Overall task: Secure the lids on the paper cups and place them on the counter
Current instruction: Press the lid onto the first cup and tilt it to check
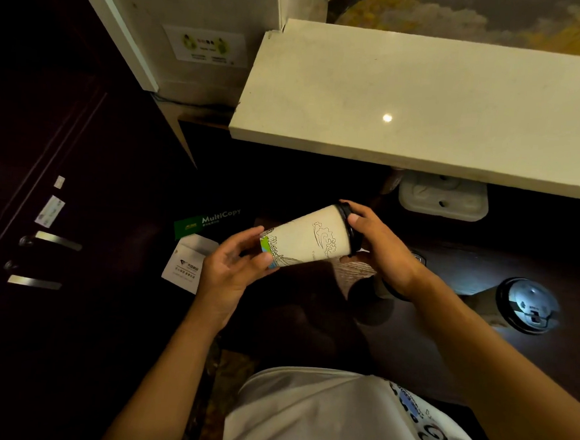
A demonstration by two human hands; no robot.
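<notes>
**Cup held sideways between two hands**

While the cup lies nearly on its side in mid-air, below the pale table, both hands grip it at opposite ends. The left hand holds the base, its fingers curled around the bottom edge and the thumb pressed on the printed wall. The right hand cups the top end, fingers wrapped over the black lid and the thumb set against the lid's rim. The lid sits on the cup's mouth; whether it is fully seated cannot be told. A second cup with a dark lid stands upright on the dark lower surface, well apart to the right. A pulp tray lies under the table's edge. A green box and a white packet lie to the left.
</notes>
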